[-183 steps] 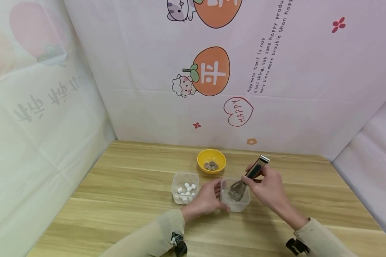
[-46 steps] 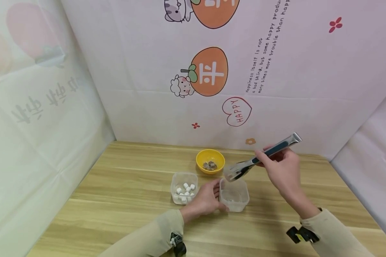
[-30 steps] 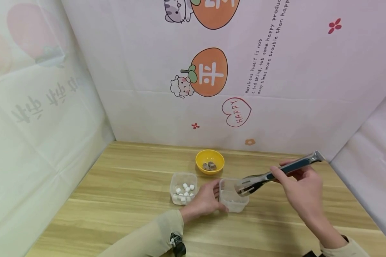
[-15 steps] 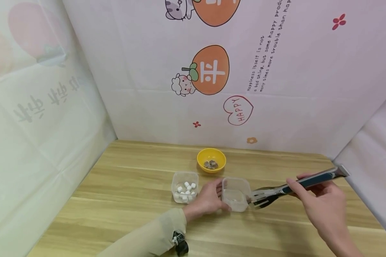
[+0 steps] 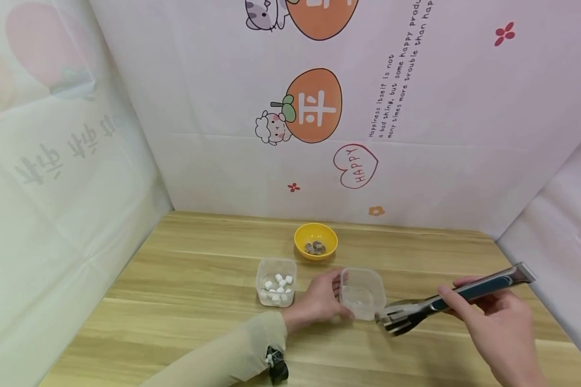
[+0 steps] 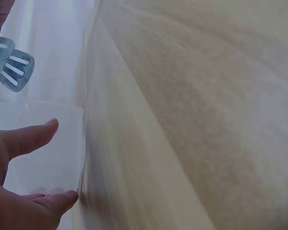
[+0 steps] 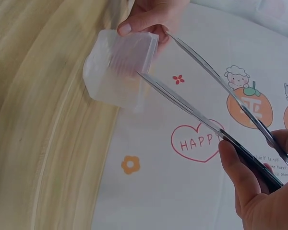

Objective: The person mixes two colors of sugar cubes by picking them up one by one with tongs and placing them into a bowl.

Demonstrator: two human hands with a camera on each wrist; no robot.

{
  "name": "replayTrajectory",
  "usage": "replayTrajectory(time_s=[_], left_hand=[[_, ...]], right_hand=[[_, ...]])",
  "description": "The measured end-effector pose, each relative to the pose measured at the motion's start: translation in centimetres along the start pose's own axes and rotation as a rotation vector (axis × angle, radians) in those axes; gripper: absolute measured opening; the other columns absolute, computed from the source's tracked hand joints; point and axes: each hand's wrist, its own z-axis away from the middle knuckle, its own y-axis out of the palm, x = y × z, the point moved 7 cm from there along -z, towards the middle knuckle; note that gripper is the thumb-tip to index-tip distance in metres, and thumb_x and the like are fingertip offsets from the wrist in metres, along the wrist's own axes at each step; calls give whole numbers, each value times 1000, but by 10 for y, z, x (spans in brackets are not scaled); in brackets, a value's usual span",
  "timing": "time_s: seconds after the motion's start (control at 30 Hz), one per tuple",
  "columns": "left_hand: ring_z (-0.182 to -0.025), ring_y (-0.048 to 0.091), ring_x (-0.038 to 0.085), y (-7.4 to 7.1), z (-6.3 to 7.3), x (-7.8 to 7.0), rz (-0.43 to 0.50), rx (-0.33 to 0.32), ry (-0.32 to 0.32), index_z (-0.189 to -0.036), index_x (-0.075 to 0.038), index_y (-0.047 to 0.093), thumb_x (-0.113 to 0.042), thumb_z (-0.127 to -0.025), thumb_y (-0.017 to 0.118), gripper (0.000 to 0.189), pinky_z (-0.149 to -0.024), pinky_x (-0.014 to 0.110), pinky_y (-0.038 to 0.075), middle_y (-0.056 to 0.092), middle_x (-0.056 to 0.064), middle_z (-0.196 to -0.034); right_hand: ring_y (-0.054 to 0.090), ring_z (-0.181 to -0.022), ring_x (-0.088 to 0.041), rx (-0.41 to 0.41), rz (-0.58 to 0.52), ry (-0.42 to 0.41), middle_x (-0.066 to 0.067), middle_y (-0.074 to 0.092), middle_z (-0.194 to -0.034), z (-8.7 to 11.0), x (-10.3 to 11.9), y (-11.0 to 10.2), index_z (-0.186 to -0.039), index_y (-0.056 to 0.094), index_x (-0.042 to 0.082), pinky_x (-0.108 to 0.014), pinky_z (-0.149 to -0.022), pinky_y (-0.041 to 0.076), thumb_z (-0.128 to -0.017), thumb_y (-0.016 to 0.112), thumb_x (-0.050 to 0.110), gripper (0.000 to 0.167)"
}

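Note:
My left hand (image 5: 321, 300) holds the left side of a clear square plastic container (image 5: 376, 287); its thumb is at the near corner, its fingers at the far side. No cubes show inside it. My right hand (image 5: 505, 328) grips silver-and-dark tongs (image 5: 481, 289) by the handle, thumb against fingers. The slotted tong heads point left, close beside the container's near right corner. In the right wrist view, the arms of the tongs stand apart with nothing between them.
Left of my left hand, a second clear container (image 5: 275, 305) holds several small white cubes (image 5: 282, 282). A yellow bowl (image 5: 316, 257) with several grey-brown cubes (image 5: 314, 247) stands behind. Printed cloth walls (image 5: 213, 161) rise at the wooden table's (image 5: 198, 301) back and sides.
Earlier the tongs dipped into the right container; they have since lifted out and moved right, to its near right. The container and my left hand have just shifted slightly right.

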Motion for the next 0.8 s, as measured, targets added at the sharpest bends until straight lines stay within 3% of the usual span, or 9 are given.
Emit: replayTrajectory(time_s=[0.2,0.47,0.8], left_hand=[[-134,59,27,4,-1,-5,-17,1,31,-152,-1,49,10,-62,96,102,-109,27,51,56,15,-151],[-128,63,22,9,-4,-4,-47,-12,40,-150,-4,51,7,-61,98,101,-106,24,52,62,11,-145],[-128,63,20,17,-7,-6,-25,-14,57,-148,-6,53,9,-59,98,101,-106,24,52,63,8,-143]], right_hand=[[69,-80,0,31,115,64,16,73,-90,10,-6,-5,-110,74,9,-19,-64,61,-90,88,27,30],[68,-84,6,81,205,56,10,77,-90,20,-7,-4,-115,73,9,-15,-62,53,-90,87,36,40],[65,-89,10,120,185,92,15,77,-97,31,-14,0,-117,73,6,-9,-67,53,-90,86,32,39]])
